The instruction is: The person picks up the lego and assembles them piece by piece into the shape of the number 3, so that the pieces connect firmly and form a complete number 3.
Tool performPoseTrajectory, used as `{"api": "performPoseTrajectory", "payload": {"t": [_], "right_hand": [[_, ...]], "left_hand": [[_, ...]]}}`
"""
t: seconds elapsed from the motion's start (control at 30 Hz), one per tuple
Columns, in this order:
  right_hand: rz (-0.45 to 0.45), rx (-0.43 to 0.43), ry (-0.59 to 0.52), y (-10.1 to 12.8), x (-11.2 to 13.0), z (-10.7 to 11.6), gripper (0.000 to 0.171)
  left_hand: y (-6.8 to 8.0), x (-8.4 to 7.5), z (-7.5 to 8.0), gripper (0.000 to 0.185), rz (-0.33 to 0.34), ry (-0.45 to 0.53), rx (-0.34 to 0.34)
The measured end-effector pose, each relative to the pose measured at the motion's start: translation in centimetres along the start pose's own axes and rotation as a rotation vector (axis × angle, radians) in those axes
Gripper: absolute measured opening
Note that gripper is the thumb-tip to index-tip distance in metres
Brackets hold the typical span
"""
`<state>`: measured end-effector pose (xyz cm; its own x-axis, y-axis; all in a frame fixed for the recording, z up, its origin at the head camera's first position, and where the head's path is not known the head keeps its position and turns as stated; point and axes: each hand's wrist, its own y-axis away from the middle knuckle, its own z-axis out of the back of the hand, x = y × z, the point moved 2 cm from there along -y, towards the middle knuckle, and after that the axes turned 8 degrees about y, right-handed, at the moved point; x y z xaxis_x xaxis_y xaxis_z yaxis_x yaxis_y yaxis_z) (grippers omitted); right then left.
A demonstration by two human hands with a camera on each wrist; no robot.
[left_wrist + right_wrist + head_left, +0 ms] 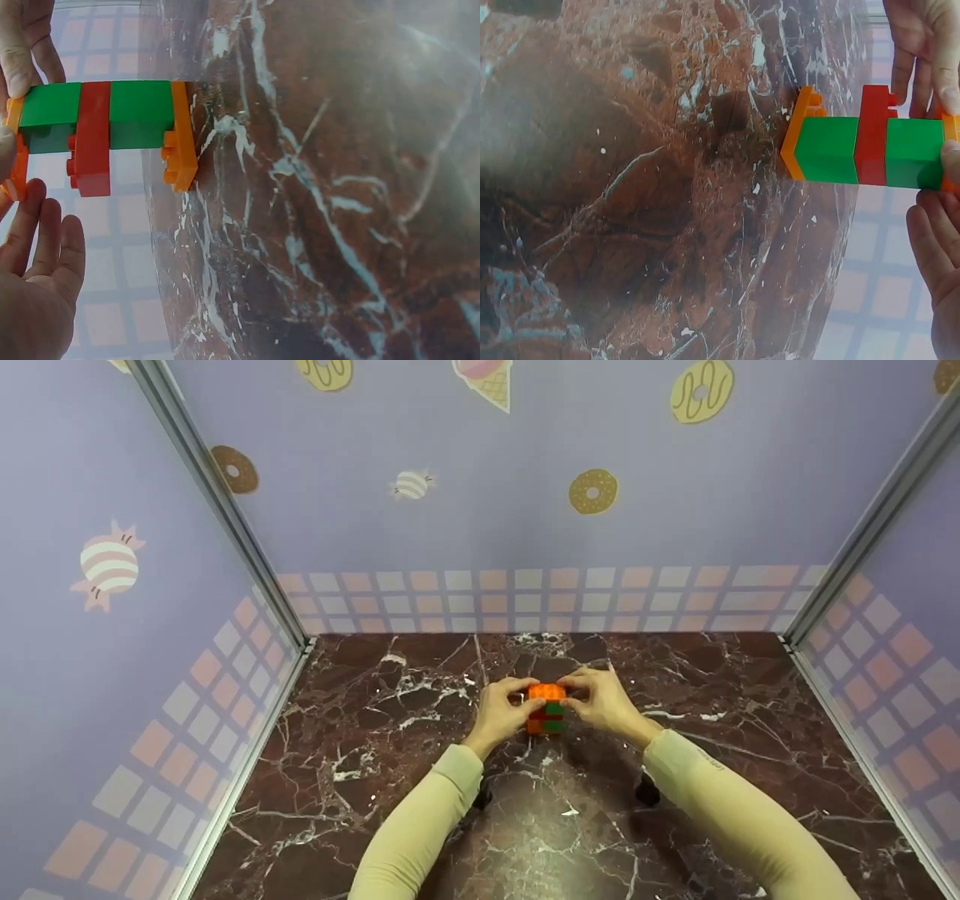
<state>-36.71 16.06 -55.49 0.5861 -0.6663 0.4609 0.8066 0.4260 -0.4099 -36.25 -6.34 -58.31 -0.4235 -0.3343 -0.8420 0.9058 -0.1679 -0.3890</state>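
A stack of toy building bricks stands upright on the marbled tabletop [420,780]. From the bottom it has an orange base brick [180,139], a green block [141,112], a red brick [94,139], another green block [915,152] and an orange top brick [547,691]. My left hand [501,711] grips the left side of the orange top brick between thumb and fingers. From the right, my right hand [604,703] pinches that same brick. Both wrist views cut off part of the top brick and the hands.
A purple back wall [495,525] with sweets printed on it rises behind the table. Similar walls stand left [90,660] and right [915,660], with metal posts at the corners. Dark objects [647,790] show beside the sleeve cuffs.
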Motion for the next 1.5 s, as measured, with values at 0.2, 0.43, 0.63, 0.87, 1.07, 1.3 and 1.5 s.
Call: {"api": "performPoseTrajectory", "payload": {"t": [0.2,0.43,0.63,0.87,1.07,1.3,1.5], "right_hand": [[-0.052,-0.003,-0.069,0.4,0.1,-0.1,0.03],[-0.112,-0.025,-0.168,1.3,-0.5,-0.7,0.047],[-0.205,-0.036,-0.262,2.3,-0.7,-2.2,0.06],[-0.303,-0.015,-0.246,2.9,-1.1,-3.1,0.062],[-0.366,0.006,-0.27,2.9,-1.3,-3.7,0.058],[-0.372,0.002,-0.295,2.9,-1.1,-4.0,0.053],[-0.38,0.0,-0.301,3.2,-0.9,-3.9,0.053]], "left_hand": [[0.4,0.4,-0.2,0.041,0.019,0.071,0.018],[1.0,0.5,-0.4,0.062,0.023,0.064,0.084],[1.8,1.4,0.2,0.075,0.046,0.083,0.112],[2.2,2.0,0.3,0.079,0.063,0.097,0.141],[2.3,2.0,-0.1,0.079,0.065,0.034,0.119],[2.3,1.6,-0.6,0.079,0.071,0.022,0.111],[2.4,1.2,-0.7,0.076,0.09,0.064,0.117]]}}
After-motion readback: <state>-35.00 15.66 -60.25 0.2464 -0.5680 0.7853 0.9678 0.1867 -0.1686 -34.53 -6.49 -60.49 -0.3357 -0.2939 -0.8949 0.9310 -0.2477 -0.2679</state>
